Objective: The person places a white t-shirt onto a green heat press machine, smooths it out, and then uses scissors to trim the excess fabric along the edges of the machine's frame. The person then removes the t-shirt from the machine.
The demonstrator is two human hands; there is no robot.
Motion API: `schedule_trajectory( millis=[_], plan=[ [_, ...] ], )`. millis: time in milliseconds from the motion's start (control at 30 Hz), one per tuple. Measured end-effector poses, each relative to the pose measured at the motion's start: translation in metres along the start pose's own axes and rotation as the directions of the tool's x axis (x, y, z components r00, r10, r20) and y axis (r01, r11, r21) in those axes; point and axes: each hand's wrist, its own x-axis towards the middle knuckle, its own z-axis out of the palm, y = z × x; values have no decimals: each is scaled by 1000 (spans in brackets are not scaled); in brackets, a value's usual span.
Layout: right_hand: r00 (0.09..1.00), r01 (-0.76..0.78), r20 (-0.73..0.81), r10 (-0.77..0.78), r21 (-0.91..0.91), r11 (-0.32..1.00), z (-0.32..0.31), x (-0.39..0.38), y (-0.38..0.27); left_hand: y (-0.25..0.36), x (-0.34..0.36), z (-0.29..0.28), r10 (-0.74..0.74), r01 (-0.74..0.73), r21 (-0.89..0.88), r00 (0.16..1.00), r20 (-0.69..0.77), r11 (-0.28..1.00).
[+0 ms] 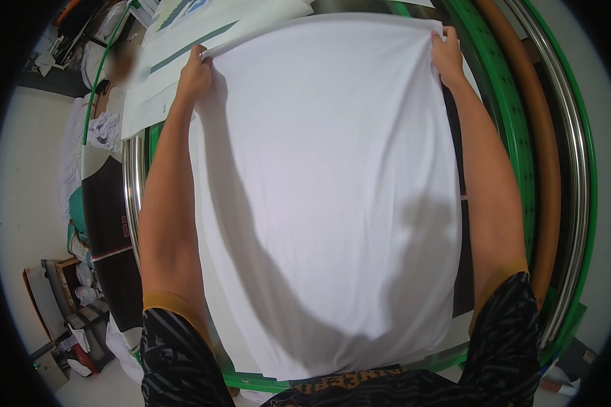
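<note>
two hands (pixel 195 74) (pixel 448 60) | fingers (pixel 439 45) gripping white cloth (pixel 326 176) | long axis apparently points away from body

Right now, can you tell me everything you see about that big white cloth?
The white cloth is large, plain and roughly rectangular, and looks soft, with no print on the side that shows. The left hand grips it near its far left corner, the right hand near its far right corner. Soft wrinkles run down from the right side, and dark shadows fall across it. It spreads over the green-framed equipment; whether its middle lies flat there is hard to tell.
</note>
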Motion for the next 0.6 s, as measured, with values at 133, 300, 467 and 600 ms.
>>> schedule_trajectory(
  millis=[133, 300, 467, 600],
  plan=[
    [990, -101, 81, 113, -137, 985, 14, 0, 3, 21, 6, 15, -77, 64, 209, 996, 54, 976],
    [979, -68, 188, 82, -77, 995, -2, -16, -23, 40, -24, 6, -49, 34, 288, 998, 44, 957],
    [887, 456, 226, -402, -294, 840, -92, -162, -16, 40, -182, -8, 258, -178, 368, 949, -181, 913],
    [854, 478, 390, -345, -324, 817, -182, -348, 1, 36, -405, -46, 102, -113, 347, 994, 49, 931]
  ],
)
